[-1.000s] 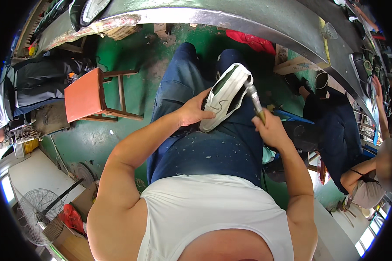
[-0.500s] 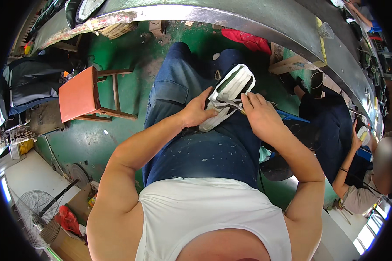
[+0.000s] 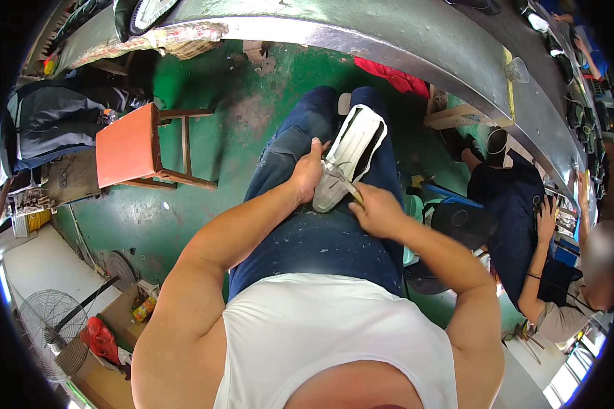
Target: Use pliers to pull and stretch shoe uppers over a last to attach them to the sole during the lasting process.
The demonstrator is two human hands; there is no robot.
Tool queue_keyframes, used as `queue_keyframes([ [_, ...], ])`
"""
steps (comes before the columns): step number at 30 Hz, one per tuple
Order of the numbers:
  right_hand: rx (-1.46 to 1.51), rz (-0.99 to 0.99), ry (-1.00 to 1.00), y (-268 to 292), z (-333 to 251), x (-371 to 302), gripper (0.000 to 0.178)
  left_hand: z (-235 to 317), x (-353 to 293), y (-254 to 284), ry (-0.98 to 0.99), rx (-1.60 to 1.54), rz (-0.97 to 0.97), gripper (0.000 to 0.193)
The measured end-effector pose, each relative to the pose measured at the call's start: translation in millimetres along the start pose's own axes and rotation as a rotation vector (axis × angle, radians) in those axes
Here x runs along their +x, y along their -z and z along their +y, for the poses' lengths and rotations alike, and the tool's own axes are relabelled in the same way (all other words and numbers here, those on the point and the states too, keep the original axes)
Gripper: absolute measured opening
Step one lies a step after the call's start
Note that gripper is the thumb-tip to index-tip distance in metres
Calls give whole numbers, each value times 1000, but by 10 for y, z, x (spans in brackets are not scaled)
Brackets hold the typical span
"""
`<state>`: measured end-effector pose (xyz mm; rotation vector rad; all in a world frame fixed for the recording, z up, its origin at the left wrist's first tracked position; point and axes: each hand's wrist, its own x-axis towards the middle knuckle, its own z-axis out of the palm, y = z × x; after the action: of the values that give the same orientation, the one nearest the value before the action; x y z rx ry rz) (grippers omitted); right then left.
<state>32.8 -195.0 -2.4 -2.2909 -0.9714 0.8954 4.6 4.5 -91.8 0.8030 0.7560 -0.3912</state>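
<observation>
Green floor (image 3: pixel 259 95) surrounds the white shoe (image 3: pixel 359 140); beyond it runs a metal counter (image 3: pixel 361 24). Blue trousers (image 3: pixel 297 129) support the shoe, and an orange stool (image 3: pixel 126 146) is at its left. The left hand (image 3: pixel 309 172) has fingers gripping this shoe; the right hand (image 3: pixel 381 210) has fingers closed around a tool (image 3: pixel 353 191).

The bench (image 3: pixel 402 27) is glossy metal, the shoe (image 3: pixel 357 140) perhaps cloth

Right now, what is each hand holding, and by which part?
Left hand: white elongated shoe, by its left edge. Right hand: grey metal tool, by its yellowish handle.
</observation>
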Motion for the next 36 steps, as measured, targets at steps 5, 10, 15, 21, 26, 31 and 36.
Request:
queue_keyframes([
  [5, 181, -180, -95, 351, -53, -55, 40, -150, 205, 152, -431, 557, 105, 60],
  [10, -343, 298, 65, 459, 187, -105, 52, -19, -10, 3, -661, 854, 156, 53],
  [15, -411, 152, -122, 521, 175, 117, 34, 67, -66, -10, -937, 961, 58, 43],
  [21, -129, 394, -108, 88, 522, -12, 25, 213, -165, -44, -957, 1342, -77, 53],
  [26, 454, -219, -429, 828, 450, -80, 23, 409, -230, -156, -730, 1557, -158, 59],
  [31, 169, 401, -86, 579, 430, 130, 35, 493, -324, -387, -571, 1785, -177, 59],
  [36, 2, 180, -167, 580, 461, 240, 39, 241, -281, -98, -621, 1527, -111, 63],
])
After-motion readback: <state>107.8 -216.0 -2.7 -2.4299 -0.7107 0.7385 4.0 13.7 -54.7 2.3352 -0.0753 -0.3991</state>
